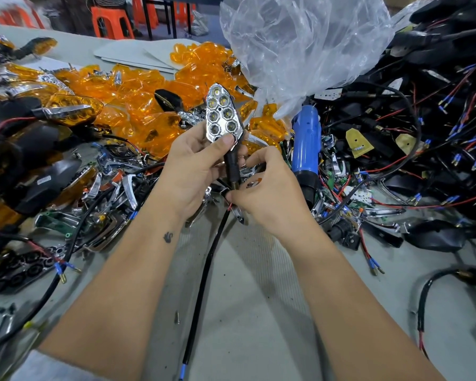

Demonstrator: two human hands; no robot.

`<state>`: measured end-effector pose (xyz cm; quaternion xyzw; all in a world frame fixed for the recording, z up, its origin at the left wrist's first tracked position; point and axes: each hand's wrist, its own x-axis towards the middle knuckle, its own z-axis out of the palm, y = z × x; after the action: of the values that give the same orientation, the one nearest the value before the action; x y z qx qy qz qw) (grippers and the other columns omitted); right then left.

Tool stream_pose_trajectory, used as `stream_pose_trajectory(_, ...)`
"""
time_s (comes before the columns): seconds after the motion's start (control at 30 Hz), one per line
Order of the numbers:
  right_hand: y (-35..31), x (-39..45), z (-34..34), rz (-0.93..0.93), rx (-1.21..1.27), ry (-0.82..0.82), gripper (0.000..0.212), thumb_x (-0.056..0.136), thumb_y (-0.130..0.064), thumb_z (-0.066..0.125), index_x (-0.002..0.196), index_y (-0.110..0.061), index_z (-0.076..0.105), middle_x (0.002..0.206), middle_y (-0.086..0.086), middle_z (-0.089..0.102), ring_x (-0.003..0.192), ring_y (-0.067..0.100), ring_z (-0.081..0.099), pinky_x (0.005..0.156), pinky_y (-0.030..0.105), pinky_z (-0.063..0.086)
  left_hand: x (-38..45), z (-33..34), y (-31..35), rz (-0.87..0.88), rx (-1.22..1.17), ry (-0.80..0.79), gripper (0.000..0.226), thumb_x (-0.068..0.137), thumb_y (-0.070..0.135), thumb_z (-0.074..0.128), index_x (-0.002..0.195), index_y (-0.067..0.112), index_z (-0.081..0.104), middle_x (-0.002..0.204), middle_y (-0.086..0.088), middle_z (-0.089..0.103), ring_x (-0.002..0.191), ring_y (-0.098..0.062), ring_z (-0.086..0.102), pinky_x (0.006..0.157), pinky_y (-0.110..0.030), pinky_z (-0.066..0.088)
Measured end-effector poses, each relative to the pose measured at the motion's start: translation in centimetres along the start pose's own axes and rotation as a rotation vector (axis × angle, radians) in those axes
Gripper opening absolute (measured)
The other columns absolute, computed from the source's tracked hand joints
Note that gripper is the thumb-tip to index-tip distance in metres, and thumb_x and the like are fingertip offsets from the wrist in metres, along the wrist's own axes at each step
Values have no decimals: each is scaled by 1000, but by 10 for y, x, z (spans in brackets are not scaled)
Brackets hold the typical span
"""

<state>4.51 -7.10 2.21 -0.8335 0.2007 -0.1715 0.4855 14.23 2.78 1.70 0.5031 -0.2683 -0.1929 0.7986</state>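
Holding the lamp (223, 114) upright for inspection, our left grip (193, 169) clasps its stem (230, 162); our right grip (267, 193), at five o'clock, pinches the cable (205, 279) steady.

No legible text, brand or number in scene. White sticker (44, 179) on black housing (48, 188), left pile: print too blurred to read. White tag (328, 93), far right: dots only.

The bare left forearm (127, 284) and right forearm (341, 284) rise from the frame's lower edge and converge at its centre. The left hand (193, 171) curls round the black stem of a chrome honeycomb-faced lamp (222, 114), with the thumb on its lower face. The right hand (270, 193), back up, pinches the thin black cable (204, 270) just below the stem.
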Motion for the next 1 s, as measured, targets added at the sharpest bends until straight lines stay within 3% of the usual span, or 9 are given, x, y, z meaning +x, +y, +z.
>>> stream_pose_trajectory(0.1, 1, 1, 1, 19, 22, -9, 49, 70, -6, 80, 97, -25, 44, 82, 12, 68, 72, 32, 68, 66, 47, 58, 0, 2, 1, -12, -22, 15, 30, 82, 15, 65, 111, 8, 63, 96, -3, 76, 82, -16, 71, 72, -29, 59)
stream_pose_trajectory(0.27, 2, 2, 0, 22, 30, -6, 49, 69, -5, 78, 91, -28, 41, 72, 10, 67, 59, 27, 64, 55, 39, 55, -1, 9, -1, -55, -34, 73, 15, 94, 4, 59, 108, 3, 64, 94, -7, 74, 81, -16, 71, 72, -25, 57)
stream_pose_trajectory(0.37, 4, 4, 1, 26, 25, 4, 46, 68, -7, 78, 88, -27, 42, 76, 9, 64, 63, 25, 62, 58, 40, 54, -2, 13, -2, -78, -29, 78, 11, 96, 7, 58, 104, 8, 65, 91, -8, 74, 83, -17, 71, 74, -29, 59)
stream_pose_trajectory(0.53, 5, 4, 1, 32, 49, 0, 42, 68, -7, 76, 88, -22, 42, 80, 13, 65, 73, 36, 65, 66, 52, 57, -4, 14, -3, -111, 25, 73, 6, 97, 16, 60, 99, 18, 65, 91, -6, 75, 85, -19, 71, 82, -41, 60)
stream_pose_trajectory(0.8, 3, 4, -2, 31, 39, 10, 44, 68, -10, 78, 87, -25, 42, 88, 9, 64, 80, 33, 66, 73, 54, 57, -2, 2, -1, -147, 86, -29, 29, 93, -1, 60, 115, 16, 65, 108, -8, 75, 96, -25, 71, 78, -42, 60)
stream_pose_trajectory(1.0, 2, 3, -3, 55, 28, 20, 45, 70, -12, 79, 82, -24, 37, 92, 20, 65, 81, 41, 66, 72, 58, 56, -3, -3, 1, -179, 49, -124, 45, 88, -11, 60, 123, 17, 59, 112, -4, 74, 94, -22, 73, 72, -36, 60)
